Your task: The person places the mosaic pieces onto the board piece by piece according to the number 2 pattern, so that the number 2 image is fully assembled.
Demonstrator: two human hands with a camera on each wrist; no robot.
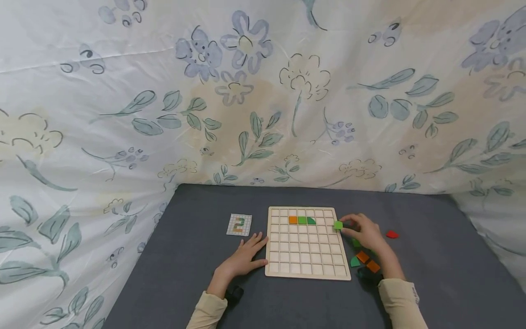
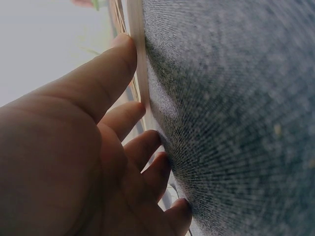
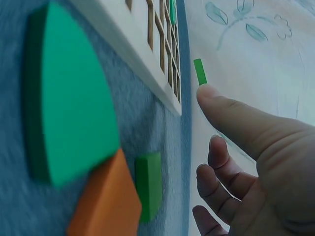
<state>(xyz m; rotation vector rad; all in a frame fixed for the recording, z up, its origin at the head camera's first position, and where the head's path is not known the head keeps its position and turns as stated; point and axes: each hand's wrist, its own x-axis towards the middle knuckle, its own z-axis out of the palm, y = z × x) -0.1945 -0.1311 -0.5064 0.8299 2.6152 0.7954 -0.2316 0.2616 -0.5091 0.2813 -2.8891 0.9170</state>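
Note:
A light wooden grid board [image 1: 306,269] lies on the dark table. In one of its upper rows sit an orange square [image 1: 293,220], a green square [image 1: 302,220] and a green quarter-round tile [image 1: 311,221]. My right hand [image 1: 365,232] pinches a light green square tile [image 1: 338,225] over the board's right edge; the right wrist view shows this green tile [image 3: 200,71] at the thumb tip. My left hand [image 1: 242,257] touches the board's left edge with thumb and fingers spread, and the left wrist view shows the thumb against the wooden rim [image 2: 139,59].
Right of the board lie loose tiles: orange squares [image 1: 373,266], a green quarter-round [image 1: 355,262], a green piece [image 1: 356,243] and a red piece [image 1: 392,234]. A small pattern card [image 1: 239,224] lies to the left. Flowered cloth [image 1: 263,114] hangs behind the table.

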